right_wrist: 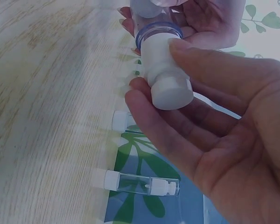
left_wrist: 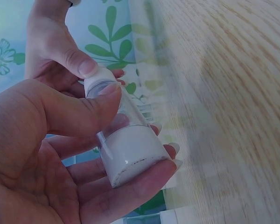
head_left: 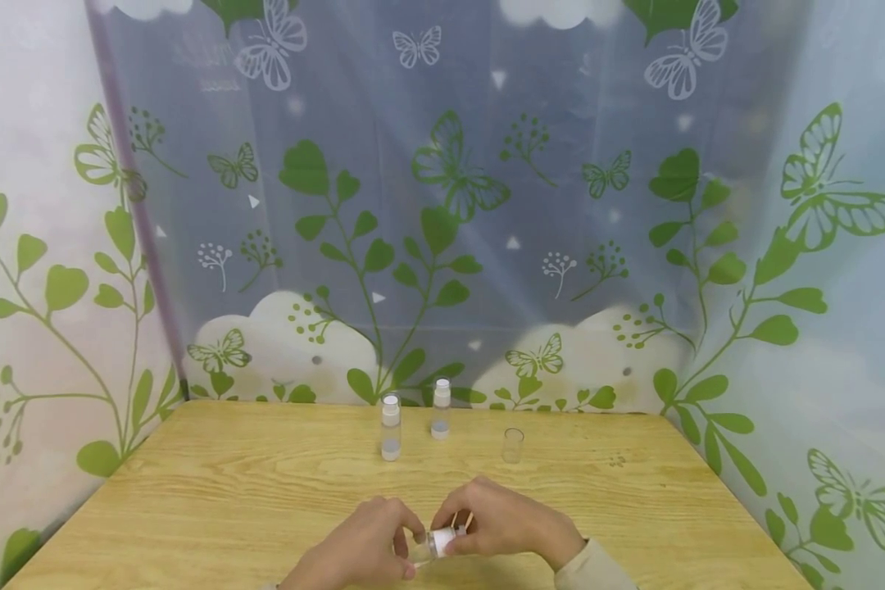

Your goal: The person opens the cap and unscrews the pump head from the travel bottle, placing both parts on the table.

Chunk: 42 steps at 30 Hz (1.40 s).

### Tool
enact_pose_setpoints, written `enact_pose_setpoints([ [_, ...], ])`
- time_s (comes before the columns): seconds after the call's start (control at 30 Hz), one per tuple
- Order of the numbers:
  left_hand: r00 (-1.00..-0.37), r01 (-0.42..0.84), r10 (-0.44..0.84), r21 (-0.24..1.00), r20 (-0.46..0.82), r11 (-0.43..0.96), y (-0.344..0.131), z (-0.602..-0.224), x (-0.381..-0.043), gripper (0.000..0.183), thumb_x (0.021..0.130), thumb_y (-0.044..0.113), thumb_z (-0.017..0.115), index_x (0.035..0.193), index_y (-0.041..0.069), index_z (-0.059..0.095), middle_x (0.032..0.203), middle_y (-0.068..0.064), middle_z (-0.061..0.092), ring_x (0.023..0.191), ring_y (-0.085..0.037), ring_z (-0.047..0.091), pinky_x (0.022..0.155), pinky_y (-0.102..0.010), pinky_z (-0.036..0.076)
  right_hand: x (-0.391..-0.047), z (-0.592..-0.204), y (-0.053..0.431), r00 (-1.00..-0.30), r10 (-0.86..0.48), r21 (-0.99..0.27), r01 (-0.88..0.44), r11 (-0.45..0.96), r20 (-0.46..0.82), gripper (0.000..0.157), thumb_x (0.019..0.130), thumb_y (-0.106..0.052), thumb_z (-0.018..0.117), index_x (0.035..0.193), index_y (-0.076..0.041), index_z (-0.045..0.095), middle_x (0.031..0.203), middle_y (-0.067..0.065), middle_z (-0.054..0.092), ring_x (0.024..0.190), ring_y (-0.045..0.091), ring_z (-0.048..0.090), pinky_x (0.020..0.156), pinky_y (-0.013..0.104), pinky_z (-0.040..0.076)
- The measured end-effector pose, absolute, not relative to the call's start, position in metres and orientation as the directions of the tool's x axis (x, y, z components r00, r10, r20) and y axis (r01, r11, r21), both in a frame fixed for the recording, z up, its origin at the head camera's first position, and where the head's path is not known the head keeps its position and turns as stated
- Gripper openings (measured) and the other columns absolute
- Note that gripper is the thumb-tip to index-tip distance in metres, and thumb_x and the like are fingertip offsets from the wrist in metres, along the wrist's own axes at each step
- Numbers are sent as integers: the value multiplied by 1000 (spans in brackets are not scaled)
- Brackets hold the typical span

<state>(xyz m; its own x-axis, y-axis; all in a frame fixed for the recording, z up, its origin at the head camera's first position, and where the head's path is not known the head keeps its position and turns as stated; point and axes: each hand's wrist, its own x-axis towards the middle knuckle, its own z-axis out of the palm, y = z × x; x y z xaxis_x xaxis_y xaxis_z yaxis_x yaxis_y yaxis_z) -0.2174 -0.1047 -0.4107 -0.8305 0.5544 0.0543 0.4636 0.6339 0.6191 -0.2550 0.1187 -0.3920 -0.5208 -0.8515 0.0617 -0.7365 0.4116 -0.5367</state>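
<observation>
Over the near side of the yellow wood-grain bench (head_left: 214, 483), the left hand (head_left: 365, 541) grips a small clear-and-white cylindrical bottle (head_left: 442, 542) by its base; the right hand (head_left: 507, 522) pinches its white neck. Beyond a stretch of wood stand a transparent cylindrical cap (head_left: 513, 447), right, and two clear, white-topped bottles (head_left: 391, 430), left, near the far edge (head_left: 575, 411).

Yellow wood-grain bench (head_left: 265, 475). Toward far edge, clear bottle (head_left: 391, 428), white top and base, upright; second bottle (head_left: 441, 410), alike, upright, farther back and right. Clear cap (head_left: 513, 448) farther right, apart. Small faint marks (head_left: 617, 461) right of cap.
</observation>
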Motion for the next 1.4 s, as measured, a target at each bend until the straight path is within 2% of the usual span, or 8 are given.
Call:
enact_pose_setpoints([
  [0.53, -840, 443, 541, 627, 41, 640, -105, -409, -218, 34, 68, 9, 79, 101, 9, 72, 77, 3, 69, 68, -3, 57, 59, -21, 52, -256, -393, 119, -541, -839, -565, -710, 421, 54, 22, 87, -16, 69, 108, -13, 68, 100, -6, 71, 84, -5, 62, 68, 13, 52],
  [0.73, -844, 425, 536, 639, 24, 641, -105, -408, -218, 33, 68, 8, 78, 100, 10, 72, 75, 4, 69, 66, -2, 58, 59, -22, 52, -258, -393, 121, -524, -850, -565, -718, 406, 55, 21, 94, -21, 59, 111, -13, 67, 104, -5, 71, 85, -4, 63, 71, 14, 53],
  [1.0, -835, 439, 548, 642, 35, 629, -106, -408, -220, 34, 67, 6, 77, 100, 9, 72, 76, 2, 70, 65, -2, 59, 57, -20, 51, -259, -394, 122, -508, -861, -600, -696, 394, 24, 29, 102, -22, 43, 116, -10, 65, 105, -1, 71, 79, 0, 66, 68, 15, 53],
  [1.13, -838, 432, 545, 652, 34, 623, -107, -408, -220, 33, 67, 6, 78, 100, 8, 72, 75, 3, 70, 64, -2, 59, 57, -20, 50, -259, -395, 122, -520, -854, -652, -647, 395, -3, 30, 102, -23, 43, 117, -8, 64, 103, 0, 71, 76, 4, 68, 65, 16, 53],
  [1.4, -837, 433, 546, 651, 34, 624, -107, -409, -221, 34, 68, 8, 78, 101, 8, 72, 74, 4, 70, 64, -2, 59, 58, -21, 51, -257, -395, 120, -512, -859, -614, -685, 393, 22, 26, 100, -21, 48, 115, -10, 66, 101, -1, 72, 74, 3, 68, 64, 14, 53],
])
